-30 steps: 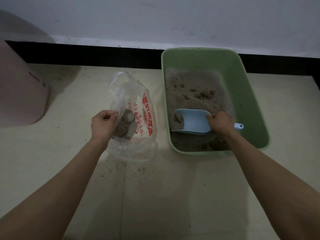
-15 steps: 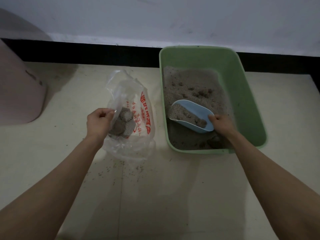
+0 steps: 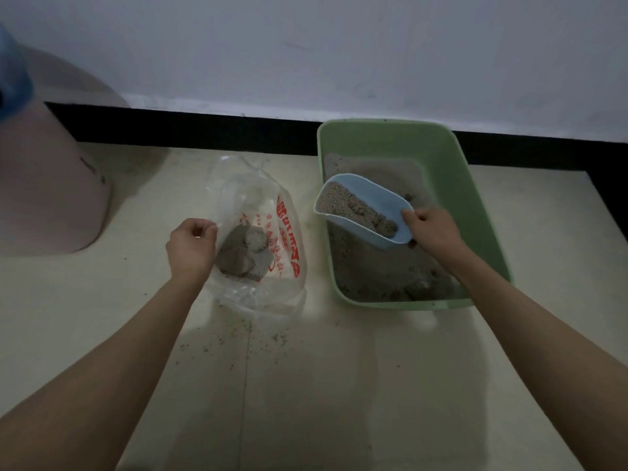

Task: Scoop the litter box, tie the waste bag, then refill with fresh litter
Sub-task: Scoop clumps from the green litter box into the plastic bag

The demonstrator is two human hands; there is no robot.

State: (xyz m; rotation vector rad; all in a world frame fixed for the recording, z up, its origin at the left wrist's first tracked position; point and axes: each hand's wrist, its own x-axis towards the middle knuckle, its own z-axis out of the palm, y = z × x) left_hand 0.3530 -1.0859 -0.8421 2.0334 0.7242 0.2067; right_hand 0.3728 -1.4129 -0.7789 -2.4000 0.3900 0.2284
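The right hand (image 3: 429, 229) grips the handle end of a blue scoop (image 3: 365, 209), its fingers curled round it; the scoop's bowl reaches away from the hand toward the left, loaded with litter and raised above the litter in the green litter box (image 3: 475, 205). The left hand (image 3: 191, 248) pinches the near edge of the clear plastic bag (image 3: 261, 212) beside the box, holding it open over grey clumps (image 3: 244, 254) inside. Loose grains dot the floor (image 3: 306, 385).

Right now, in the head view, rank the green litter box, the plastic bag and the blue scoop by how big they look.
1. green litter box
2. plastic bag
3. blue scoop, raised nearer the camera, yet clearly smallest
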